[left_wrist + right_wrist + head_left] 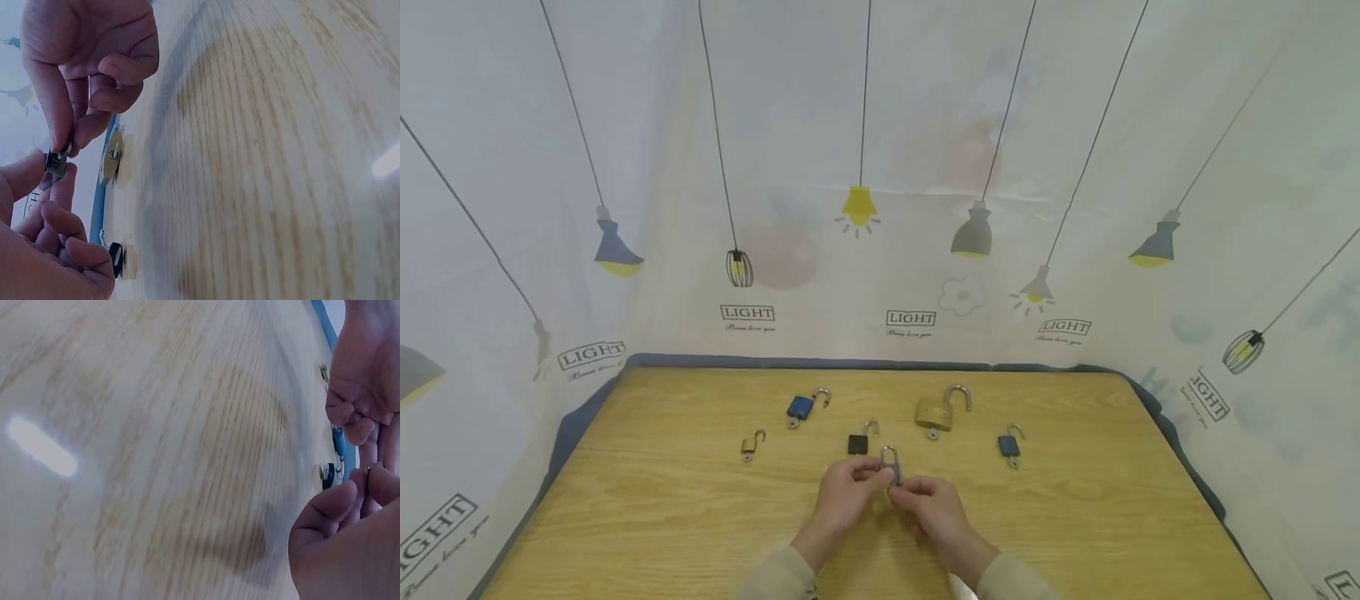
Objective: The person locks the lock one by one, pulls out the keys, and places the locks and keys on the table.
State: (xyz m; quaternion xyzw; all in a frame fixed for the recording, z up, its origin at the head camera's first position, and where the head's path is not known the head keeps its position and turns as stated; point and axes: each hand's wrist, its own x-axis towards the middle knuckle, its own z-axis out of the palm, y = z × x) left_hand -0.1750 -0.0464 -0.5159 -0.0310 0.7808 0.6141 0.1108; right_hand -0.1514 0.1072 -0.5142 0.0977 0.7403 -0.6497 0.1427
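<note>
Just above the table, my left hand [844,493] grips a small grey padlock [891,468] between thumb and fingers, its shackle pointing up and away. The fingers partly cover the body, and whether the shackle is locked I cannot tell. My right hand [934,505] is at the padlock's lower end, pinching a small silvery key [66,149] between thumb and forefinger. In the left wrist view the key meets the underside of the padlock. Right behind the left hand lies a black padlock [858,444] with its shackle swung open.
Other padlocks with open shackles and keys in them lie on the wooden table [662,517]: a small brass one [748,446], a blue one [801,407], a large brass one [934,414] and a smaller blue one [1009,446]. A lamp-printed curtain [820,108] surrounds the table.
</note>
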